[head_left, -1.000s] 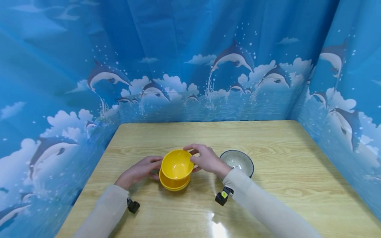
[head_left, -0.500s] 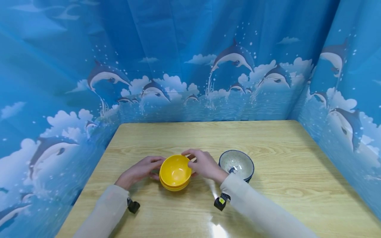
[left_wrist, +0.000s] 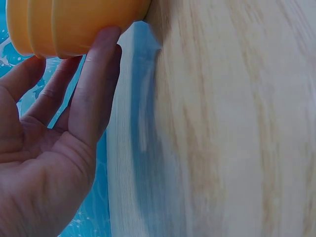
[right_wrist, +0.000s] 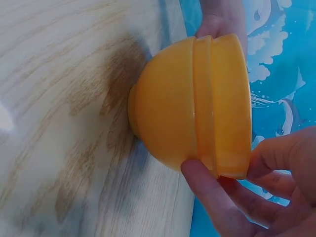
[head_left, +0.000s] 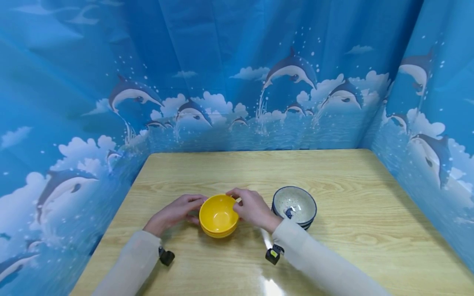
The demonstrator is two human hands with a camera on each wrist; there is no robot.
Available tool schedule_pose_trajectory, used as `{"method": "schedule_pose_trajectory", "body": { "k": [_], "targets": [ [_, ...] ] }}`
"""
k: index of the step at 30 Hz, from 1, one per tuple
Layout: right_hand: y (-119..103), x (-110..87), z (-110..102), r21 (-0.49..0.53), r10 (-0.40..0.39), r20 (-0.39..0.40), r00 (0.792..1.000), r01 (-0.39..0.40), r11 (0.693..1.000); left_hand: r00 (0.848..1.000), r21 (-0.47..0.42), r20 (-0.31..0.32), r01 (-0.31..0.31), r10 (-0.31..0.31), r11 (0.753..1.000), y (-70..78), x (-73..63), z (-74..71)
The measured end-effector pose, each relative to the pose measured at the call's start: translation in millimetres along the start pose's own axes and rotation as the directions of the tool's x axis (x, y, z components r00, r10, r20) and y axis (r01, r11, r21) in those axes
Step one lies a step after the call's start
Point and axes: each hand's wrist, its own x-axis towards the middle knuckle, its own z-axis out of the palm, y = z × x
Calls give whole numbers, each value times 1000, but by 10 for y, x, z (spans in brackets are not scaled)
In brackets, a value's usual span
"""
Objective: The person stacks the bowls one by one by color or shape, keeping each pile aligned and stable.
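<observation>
Three nested yellow bowls (head_left: 218, 214) stand on the table at its middle, rims facing up. In the right wrist view the stack (right_wrist: 168, 103) shows two narrower bands above the full lowest bowl. At the left side, my left hand (head_left: 181, 211) touches the stack with its fingertips; the left wrist view shows the fingers (left_wrist: 94, 89) mostly straight against the outer walls. My right hand (head_left: 253, 209) holds the top bowl at its right rim, thumb at the edge and the other fingers along the outside of the stack.
Right of my right hand stands a stack of speckled grey bowls (head_left: 296, 203) with dark blue rims and a blue motif inside. The wood-grain table (head_left: 352, 230) is bordered at the back and sides by a blue dolphin curtain (head_left: 237, 82).
My right hand has lowered the top yellow bowl from a raised, offset position into the two others. The left hand has stayed at the stack's side.
</observation>
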Motion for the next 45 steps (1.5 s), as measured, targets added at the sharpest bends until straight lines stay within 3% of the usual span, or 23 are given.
{"method": "schedule_pose_trajectory", "body": {
  "k": [9, 40, 45],
  "targets": [
    [44, -3, 53, -59, -27, -21, 999, 25, 998, 1000, -5, -16, 16, -16, 1000, 22, -13, 28],
    [29, 20, 57, -98, -35, -60, 998, 29, 995, 998, -21, -36, 41, -42, 999, 36, 35, 12],
    [20, 18, -12, -130, -58, -96, 994, 45, 990, 997, 44, -68, 29, -26, 999, 85, 24, -9]
  ]
}}
